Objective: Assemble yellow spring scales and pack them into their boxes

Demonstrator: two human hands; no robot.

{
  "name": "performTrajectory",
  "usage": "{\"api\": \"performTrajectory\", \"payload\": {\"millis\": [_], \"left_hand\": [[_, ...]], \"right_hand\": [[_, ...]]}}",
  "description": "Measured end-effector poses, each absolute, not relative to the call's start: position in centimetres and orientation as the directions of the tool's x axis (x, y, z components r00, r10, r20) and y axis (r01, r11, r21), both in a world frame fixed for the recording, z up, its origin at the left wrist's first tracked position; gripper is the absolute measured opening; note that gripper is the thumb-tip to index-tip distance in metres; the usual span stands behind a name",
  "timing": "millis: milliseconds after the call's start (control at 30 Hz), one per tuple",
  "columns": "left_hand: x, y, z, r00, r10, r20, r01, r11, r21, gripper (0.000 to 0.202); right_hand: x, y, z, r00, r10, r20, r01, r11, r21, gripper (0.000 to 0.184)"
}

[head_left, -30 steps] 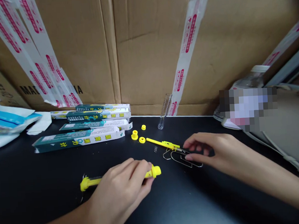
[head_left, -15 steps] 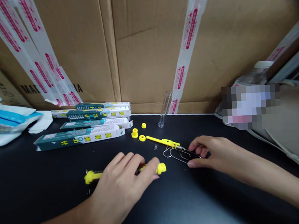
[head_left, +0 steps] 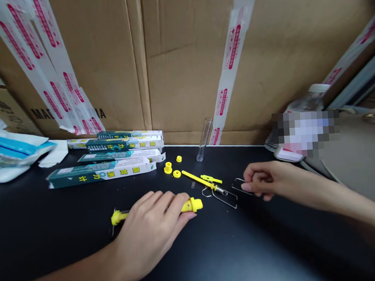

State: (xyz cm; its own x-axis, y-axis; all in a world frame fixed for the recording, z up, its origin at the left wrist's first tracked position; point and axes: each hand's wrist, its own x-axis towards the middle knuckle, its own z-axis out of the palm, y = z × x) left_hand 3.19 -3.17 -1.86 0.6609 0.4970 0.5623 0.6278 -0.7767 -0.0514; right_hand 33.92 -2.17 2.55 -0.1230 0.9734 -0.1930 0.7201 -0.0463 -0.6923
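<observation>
Right of the yellow rod (head_left: 195, 178), your right hand (head_left: 268, 179) pinches a bent wire (head_left: 242, 191); nearer you, your left hand (head_left: 155, 219) clasps the yellow-ended tube (head_left: 194, 205). Lift wire clear, tube steady.

The bent wire (head_left: 241, 190) looks shiny metal, the rod (head_left: 195, 178) plastic.

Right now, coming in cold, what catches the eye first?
Probably the yellow-ended cylindrical plastic device in the left hand, near the front. Farther right, the right hand pinches a bent silver-coloured metal wire. Behind, a clear cylindrical tube stands on the black tabletop before brown cardboard.
</observation>
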Motion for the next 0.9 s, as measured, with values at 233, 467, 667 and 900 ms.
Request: {"api": "performTrajectory", "payload": {"millis": [233,467,667,900], "left_hand": [[3.8,-3.4,-1.8,0.644,0.552,0.530,0.647,-0.763,0.007,0.013],[3.7,-3.4,-1.9,0.624,0.588,0.514,0.671,-0.741,0.034,0.019],[3.7,-3.3,-2.2,0.569,0.605,0.557,0.686,-0.722,0.085,0.032],[3.5,-3.3,-2.1,0.599,0.578,0.554,0.664,-0.745,0.059,0.022]], "right_hand": [[26.4,-4.4,2.7,-0.205,0.978,0.026,0.308,0.090,-0.947,0.037],[22.7,-5.8,-2.0,-0.126,0.977,0.174,0.345,0.207,-0.916,0.023],[23.1,-5.8,-1.8,-0.095,0.966,0.241,0.495,0.256,-0.830,0.023],[23.2,-5.7,-2.1,-0.096,0.966,0.239,0.510,0.254,-0.822,0.024]]}}
